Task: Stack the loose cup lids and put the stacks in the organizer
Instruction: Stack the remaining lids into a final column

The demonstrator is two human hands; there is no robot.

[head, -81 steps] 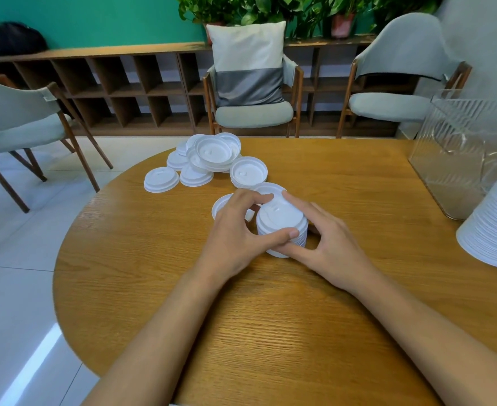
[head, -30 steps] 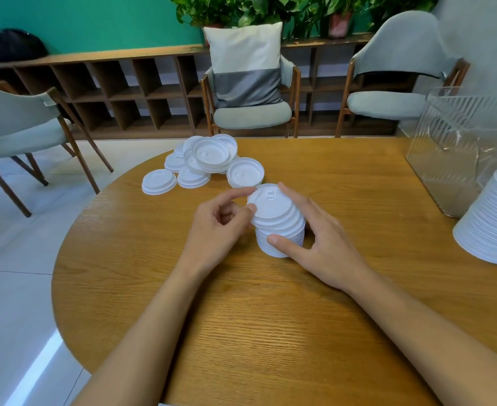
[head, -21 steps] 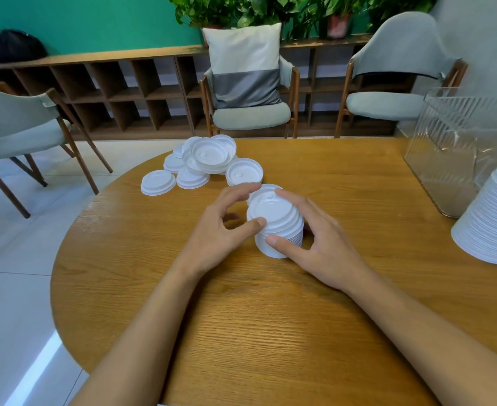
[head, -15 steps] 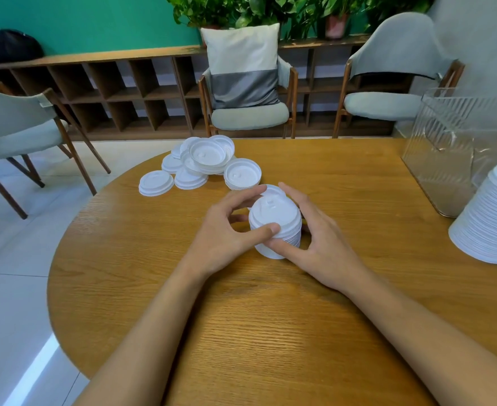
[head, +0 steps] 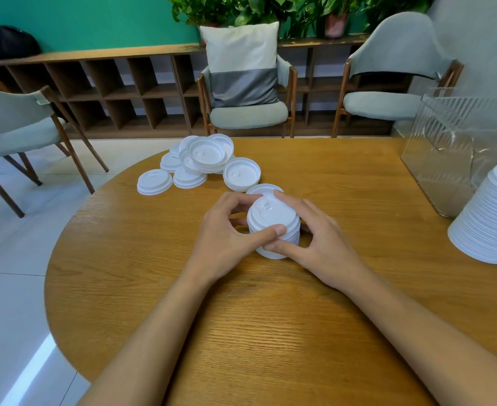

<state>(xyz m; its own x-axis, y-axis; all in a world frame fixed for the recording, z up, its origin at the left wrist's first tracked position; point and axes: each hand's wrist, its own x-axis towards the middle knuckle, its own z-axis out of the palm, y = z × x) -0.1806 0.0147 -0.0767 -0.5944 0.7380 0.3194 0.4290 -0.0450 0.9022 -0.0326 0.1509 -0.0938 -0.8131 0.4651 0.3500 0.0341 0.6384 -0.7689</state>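
Observation:
A short stack of white cup lids stands on the round wooden table in the middle. My left hand grips the stack from the left, its thumb across the front and its fingers curled round the back. From the right, my right hand grips the same stack with its thumb low at the front. One loose lid lies just behind the stack. Several loose lids are heaped at the table's far left. The clear ribbed organizer stands at the far right.
A tall leaning stack of white lids lies at the right edge, in front of the organizer. Three chairs stand beyond the table: left, middle with a cushion, right. A low wooden shelf runs along the green wall.
A lid that my left hand brought over now sits on top of the stack. Both hands have closed round the stack, and the tilted lids now sit straighter.

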